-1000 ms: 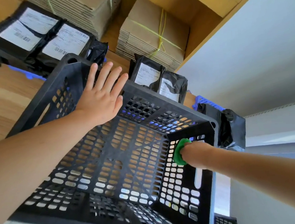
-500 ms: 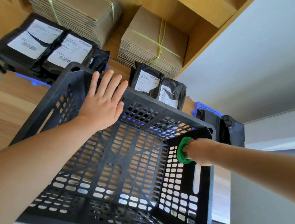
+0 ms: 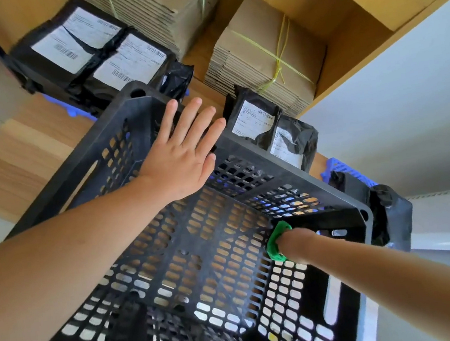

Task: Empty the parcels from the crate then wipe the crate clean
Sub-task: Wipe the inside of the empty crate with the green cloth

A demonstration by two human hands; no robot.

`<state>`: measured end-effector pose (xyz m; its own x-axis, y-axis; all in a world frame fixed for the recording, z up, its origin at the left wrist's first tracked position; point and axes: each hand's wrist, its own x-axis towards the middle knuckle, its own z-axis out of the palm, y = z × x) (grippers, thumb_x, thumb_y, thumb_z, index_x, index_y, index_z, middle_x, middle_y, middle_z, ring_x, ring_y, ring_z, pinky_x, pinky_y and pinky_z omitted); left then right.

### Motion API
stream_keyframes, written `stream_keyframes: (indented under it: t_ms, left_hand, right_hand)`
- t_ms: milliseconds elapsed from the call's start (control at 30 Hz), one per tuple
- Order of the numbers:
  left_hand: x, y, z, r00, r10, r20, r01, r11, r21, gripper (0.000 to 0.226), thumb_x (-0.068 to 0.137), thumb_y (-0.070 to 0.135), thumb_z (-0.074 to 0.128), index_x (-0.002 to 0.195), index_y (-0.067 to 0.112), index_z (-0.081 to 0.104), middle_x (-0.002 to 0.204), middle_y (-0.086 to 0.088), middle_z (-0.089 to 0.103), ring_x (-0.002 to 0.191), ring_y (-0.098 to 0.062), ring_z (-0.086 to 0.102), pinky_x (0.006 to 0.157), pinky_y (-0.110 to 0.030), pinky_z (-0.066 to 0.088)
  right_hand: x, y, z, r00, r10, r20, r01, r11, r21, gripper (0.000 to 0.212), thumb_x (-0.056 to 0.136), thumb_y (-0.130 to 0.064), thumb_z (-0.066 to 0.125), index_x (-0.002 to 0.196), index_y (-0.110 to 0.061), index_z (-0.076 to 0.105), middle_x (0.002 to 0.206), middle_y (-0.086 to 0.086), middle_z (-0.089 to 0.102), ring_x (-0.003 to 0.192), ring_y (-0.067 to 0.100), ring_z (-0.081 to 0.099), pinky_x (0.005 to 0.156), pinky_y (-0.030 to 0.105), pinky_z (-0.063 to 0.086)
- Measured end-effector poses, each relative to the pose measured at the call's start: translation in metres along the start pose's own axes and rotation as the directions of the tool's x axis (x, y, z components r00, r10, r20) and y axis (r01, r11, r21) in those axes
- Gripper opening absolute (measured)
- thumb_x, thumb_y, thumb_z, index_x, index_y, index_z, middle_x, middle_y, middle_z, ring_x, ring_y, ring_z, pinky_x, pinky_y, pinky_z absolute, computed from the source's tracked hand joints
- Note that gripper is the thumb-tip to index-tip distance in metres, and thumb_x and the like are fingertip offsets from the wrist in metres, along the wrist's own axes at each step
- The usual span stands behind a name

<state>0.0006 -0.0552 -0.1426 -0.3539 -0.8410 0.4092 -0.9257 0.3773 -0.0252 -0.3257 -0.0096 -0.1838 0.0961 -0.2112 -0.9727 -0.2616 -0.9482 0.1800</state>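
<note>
A black perforated plastic crate (image 3: 118, 143) fills the middle of the view, with nothing inside it. My left hand (image 3: 179, 153) lies flat with spread fingers on the crate's far rim. My right hand (image 3: 298, 243) is inside the crate at its right wall, gripping a green cloth (image 3: 276, 242) pressed against the wall near the far right corner. Black parcels with white labels lie outside the crate: two large ones (image 3: 96, 53) at the back left and two small ones (image 3: 267, 128) just behind the far rim.
Bundles of flat cardboard (image 3: 266, 52) tied with yellow string stand on the wooden shelf (image 3: 18, 161) behind. A blue crate (image 3: 342, 168) with a black bag (image 3: 394, 217) sits at the right. A white wall rises at right.
My right hand with the green cloth has moved up the right wall toward the far corner. My left hand has stayed flat on the far rim.
</note>
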Motion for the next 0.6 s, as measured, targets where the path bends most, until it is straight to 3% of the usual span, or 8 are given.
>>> stream_keyframes:
  t_ms: [67,167,233,600]
  left_hand:
    - [0.000,0.000,0.002,1.000,-0.005,-0.010,0.004,1.000,-0.003,0.063,0.104,0.040,0.031,0.158,0.009,0.023,0.162,-0.018,0.027,0.153,-0.041,0.016,0.120,-0.066,0.010]
    - [0.000,0.001,0.003,1.000,-0.007,-0.021,0.007,1.000,0.005,0.062,0.104,0.039,0.032,0.158,0.009,0.024,0.162,-0.018,0.028,0.152,-0.041,0.017,0.120,-0.066,0.011]
    - [0.001,0.001,0.003,0.999,-0.013,-0.031,0.013,1.000,0.006,0.062,0.104,0.038,0.033,0.157,0.008,0.026,0.161,-0.018,0.029,0.152,-0.042,0.018,0.120,-0.066,0.011]
    - [0.000,0.002,-0.001,1.000,-0.027,0.005,0.027,0.999,0.045,0.065,0.104,0.041,0.033,0.158,0.008,0.022,0.162,-0.018,0.025,0.153,-0.042,0.013,0.121,-0.065,0.008]
  right_hand:
    - [0.010,-0.003,-0.001,0.999,-0.051,-0.010,0.050,0.995,-0.087,0.031,0.097,-0.020,0.049,0.123,-0.013,0.064,0.126,0.010,0.063,0.118,0.031,0.059,0.092,0.040,0.049]
    - [0.016,-0.007,-0.009,0.998,0.006,0.058,-0.009,0.998,0.057,0.035,0.098,-0.007,0.049,0.132,-0.002,0.056,0.139,0.016,0.054,0.127,0.032,0.053,0.099,0.044,0.048]
    - [0.013,-0.004,-0.012,0.999,0.050,0.021,-0.052,0.992,0.119,0.038,0.099,-0.006,0.045,0.136,-0.001,0.052,0.144,0.017,0.049,0.131,0.032,0.049,0.103,0.043,0.044]
    - [-0.013,0.001,-0.009,0.974,0.198,-0.111,-0.181,0.972,0.150,0.034,0.095,-0.005,0.049,0.127,-0.010,0.060,0.130,0.007,0.061,0.129,0.028,0.044,0.103,0.036,0.037]
